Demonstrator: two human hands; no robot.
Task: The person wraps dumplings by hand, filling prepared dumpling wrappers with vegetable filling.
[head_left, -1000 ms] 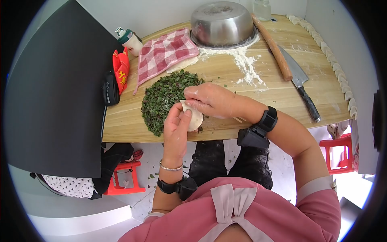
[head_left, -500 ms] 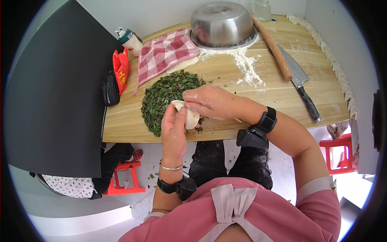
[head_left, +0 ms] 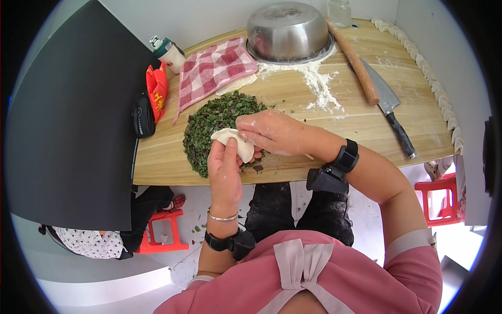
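Note:
Between my hands is a folded, half-moon dumpling (head_left: pixel 236 144) of pale dough. My left hand (head_left: pixel 224 166) holds it from below and the left, thumb lying on its face. At its upper right edge, the fingers of my right hand (head_left: pixel 269 132) pinch the dough; the fingertips are partly hidden. Flour dusts the back of the right hand. Just beyond and under the hands, a heap of chopped green leaves (head_left: pixel 209 118) lies on the wooden table (head_left: pixel 293 172).
A checked cloth (head_left: pixel 217 68) partly covers flat dough. Behind are an upturned metal basin (head_left: pixel 287 31) and scattered flour (head_left: pixel 319 83). A rolling pin (head_left: pixel 355 63) lies by a cleaver (head_left: pixel 384 91). Folded dumplings (head_left: pixel 439 94) line the right edge. A person's patterned clothing (head_left: pixel 89 240) shows lower left.
The dumpling has turned and shifted slightly left, and now shows more of its folded half-moon shape. My left hand tilted with it; my right hand has barely moved.

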